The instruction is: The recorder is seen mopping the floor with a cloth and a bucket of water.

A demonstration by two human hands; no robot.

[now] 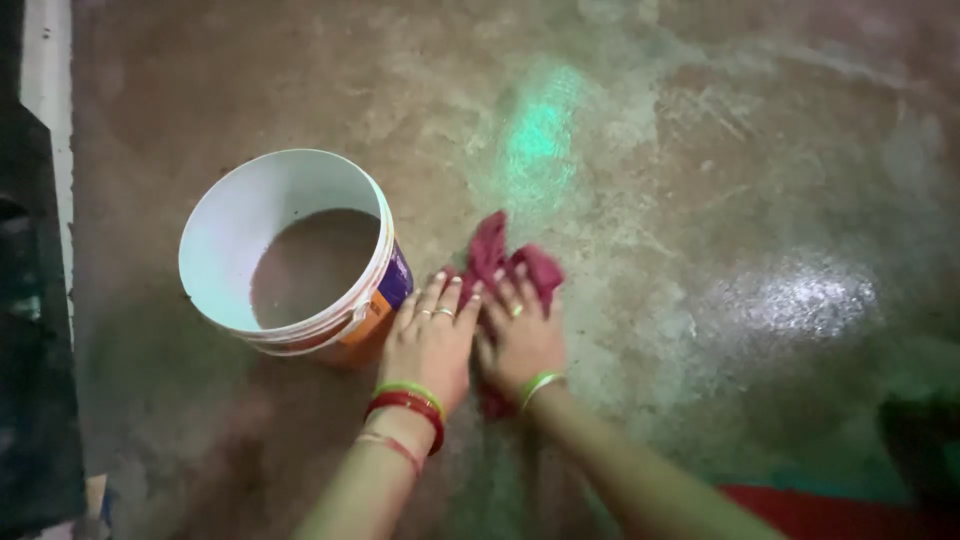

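White round plastic bucket with murky water, far left on the wet concrete floor. Just right of it, left hand flat, fingers together, fingertips on the crumpled maroon cloth. Right hand pressed flat on the same cloth (mostly covering it); cloth's long axis runs near-to-far, bunched beyond the fingertips.

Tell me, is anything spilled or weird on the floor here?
Nothing looks spilled. The white bucket stands upright with murky brown water inside. Both hands, left hand and right hand, press a dark red cloth onto the concrete floor. The shiny patch to the right looks wet.
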